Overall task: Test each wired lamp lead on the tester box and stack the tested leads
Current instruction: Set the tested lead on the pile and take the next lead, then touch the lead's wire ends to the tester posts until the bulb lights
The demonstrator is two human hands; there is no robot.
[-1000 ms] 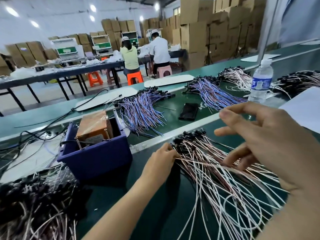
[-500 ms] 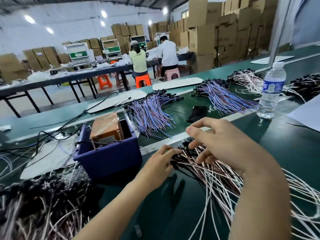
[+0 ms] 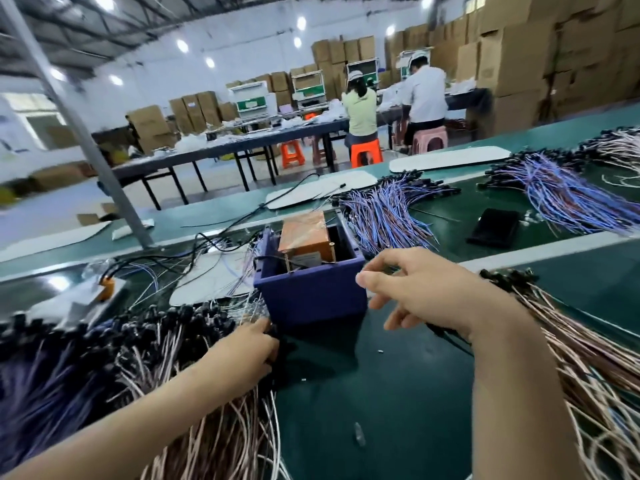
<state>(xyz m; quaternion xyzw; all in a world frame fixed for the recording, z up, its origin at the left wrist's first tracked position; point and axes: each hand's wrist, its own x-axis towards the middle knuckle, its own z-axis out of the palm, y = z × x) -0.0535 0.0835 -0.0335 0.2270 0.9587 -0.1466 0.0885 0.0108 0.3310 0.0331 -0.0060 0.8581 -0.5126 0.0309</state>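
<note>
The tester box is a blue tub (image 3: 311, 299) with an orange unit (image 3: 304, 233) inside, standing mid-bench. My right hand (image 3: 426, 296) hovers at the tub's right front corner, thumb and forefinger pinched on the thin wires of a lamp lead (image 3: 446, 336) that trails under my wrist. My left hand (image 3: 242, 351) lies on the right edge of the left pile of leads (image 3: 138, 358), fingers curled around black lamp holders there. A second pile of pink and white leads (image 3: 571, 341) fans out under my right forearm.
Bundles of purple and blue leads (image 3: 388, 216) lie behind the tub, with a black phone (image 3: 493, 226) beside them. A grey pole (image 3: 86, 140) rises at the left, with cables and white boards around its foot. Two people sit at a far table.
Both hands have left the right pile. The left hand moved to the left pile, the right hand to the tester tub, and my view swung left.
</note>
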